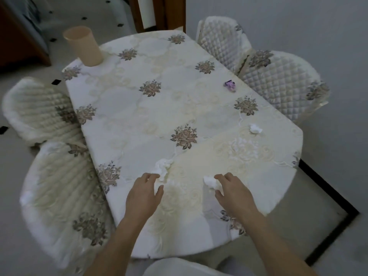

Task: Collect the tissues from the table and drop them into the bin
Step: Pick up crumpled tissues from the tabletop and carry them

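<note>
Left hand (144,193) lower centre, fingers spread wide, tips touching crumpled tissue (162,166) on the bench (139,116). Right hand (232,191) just right of it, fingers pinched on a second tissue (210,181). Third tissue (255,128) and fourth tissue (242,143) lie right of centre. Beige bin (84,46) stands upper left, at the bench corner.

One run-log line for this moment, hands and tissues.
left hand: open, reaching crumpled white tissue | right hand: pinching white tissue wad | beige plastic bin: far table corner
</note>
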Demonstrator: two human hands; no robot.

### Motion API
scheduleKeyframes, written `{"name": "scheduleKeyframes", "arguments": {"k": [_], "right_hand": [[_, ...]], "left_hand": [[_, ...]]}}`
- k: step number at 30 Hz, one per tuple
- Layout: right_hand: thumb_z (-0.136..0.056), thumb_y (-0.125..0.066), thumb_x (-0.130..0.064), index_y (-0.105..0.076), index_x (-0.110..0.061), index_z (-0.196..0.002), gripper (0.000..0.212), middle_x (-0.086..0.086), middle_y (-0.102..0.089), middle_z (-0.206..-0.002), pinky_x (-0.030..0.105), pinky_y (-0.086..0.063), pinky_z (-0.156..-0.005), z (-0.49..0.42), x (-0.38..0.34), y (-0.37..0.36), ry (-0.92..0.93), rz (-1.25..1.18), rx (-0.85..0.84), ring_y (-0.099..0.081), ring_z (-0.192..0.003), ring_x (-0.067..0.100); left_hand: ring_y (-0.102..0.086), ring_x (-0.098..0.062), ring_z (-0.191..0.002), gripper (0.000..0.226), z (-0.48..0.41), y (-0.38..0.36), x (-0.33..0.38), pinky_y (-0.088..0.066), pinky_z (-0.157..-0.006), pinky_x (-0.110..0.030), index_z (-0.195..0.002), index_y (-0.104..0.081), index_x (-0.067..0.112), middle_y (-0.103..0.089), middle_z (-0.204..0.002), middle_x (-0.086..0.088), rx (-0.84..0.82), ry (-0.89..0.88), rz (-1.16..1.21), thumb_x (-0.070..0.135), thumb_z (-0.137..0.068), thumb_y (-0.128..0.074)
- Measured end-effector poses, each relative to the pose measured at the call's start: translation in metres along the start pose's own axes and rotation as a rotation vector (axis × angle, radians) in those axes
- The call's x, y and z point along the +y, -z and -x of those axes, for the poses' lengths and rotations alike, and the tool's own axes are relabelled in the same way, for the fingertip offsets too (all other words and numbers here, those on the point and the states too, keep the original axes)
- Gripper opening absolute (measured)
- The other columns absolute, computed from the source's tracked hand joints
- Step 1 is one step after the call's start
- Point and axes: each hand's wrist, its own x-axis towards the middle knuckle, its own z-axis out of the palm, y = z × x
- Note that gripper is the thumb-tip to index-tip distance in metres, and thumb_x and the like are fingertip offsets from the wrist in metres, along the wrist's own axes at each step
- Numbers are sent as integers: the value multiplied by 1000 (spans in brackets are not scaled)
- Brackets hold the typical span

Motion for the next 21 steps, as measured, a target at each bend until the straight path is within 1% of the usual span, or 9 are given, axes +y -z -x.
{"name": "scheduleKeyframes", "arguments": {"k": [3,5,9,11,13,14,16,18,21], "right_hand": [[-91,-58,-25,-46,-29,-137,48,1,-49,-125,32,-49,-68,-21,6,-9,13,17,-96,-54,-105,23],[-90,-59,-22,-42,-32,-140,53,1,-46,-126,32,-49,-67,-32,13,-13,14,14,-172,-54,-105,22],[-92,-54,-18,-37,-36,-143,57,1,-46,-112,33,-46,-64,-56,22,-18,42,25,-310,-49,-85,19],[-92,-52,-20,-37,-39,-143,57,0,-47,-107,33,-46,-69,-65,25,-21,44,29,-370,-51,-87,20],[-90,-56,-24,-39,-42,-142,57,-2,-52,-110,37,-49,-82,-71,28,-25,52,20,-411,-56,-101,21],[-90,-57,-26,-42,-43,-141,56,-2,-54,-112,37,-49,-85,-73,29,-27,62,9,-418,-57,-105,21],[-90,-59,-27,-48,-39,-137,50,-4,-58,-111,33,-47,-80,-74,30,-33,83,-35,-392,-58,-106,20],[-90,-60,-28,-57,-33,-130,40,-5,-58,-101,31,-41,-71,-74,30,-38,88,-99,-346,-60,-100,20],[-93,-59,-32,-64,-20,-112,23,-2,-58,-91,34,-44,-66,-70,33,-43,64,-161,-259,-61,-87,22]], "left_hand": [[-61,-30,-98,35,-30,0,-18,-54,-66,-39,-121,-62,15,-59,-119,-9,-47,7,-47,27,-89,-68],[-61,-30,-100,43,-47,0,-25,-55,-65,-39,-131,-57,16,-53,-128,-11,-102,6,-63,28,-91,-66],[-61,-28,-97,62,-78,-6,-32,-53,-70,-36,-149,-36,22,-40,-138,-9,-234,42,-47,32,-94,-63],[-61,-26,-95,67,-89,-9,-33,-52,-75,-36,-151,-32,24,-41,-136,-8,-301,44,-47,33,-93,-65],[-61,-26,-96,69,-95,-14,-32,-51,-79,-35,-151,-31,27,-44,-131,-7,-358,22,-54,32,-92,-66],[-60,-25,-97,68,-98,-16,-31,-49,-80,-33,-151,-32,29,-46,-128,-7,-377,17,-53,32,-92,-66],[-59,-24,-96,67,-101,-21,-28,-45,-77,-29,-150,-34,29,-48,-118,-5,-395,0,-59,30,-92,-66],[-57,-24,-93,63,-102,-25,-25,-40,-73,-28,-149,-38,27,-46,-107,-3,-406,-30,-78,28,-92,-66],[-58,-27,-92,50,-99,-31,-22,-44,-76,-32,-140,-48,20,-50,-107,-6,-404,-33,-62,25,-93,-64]]}}
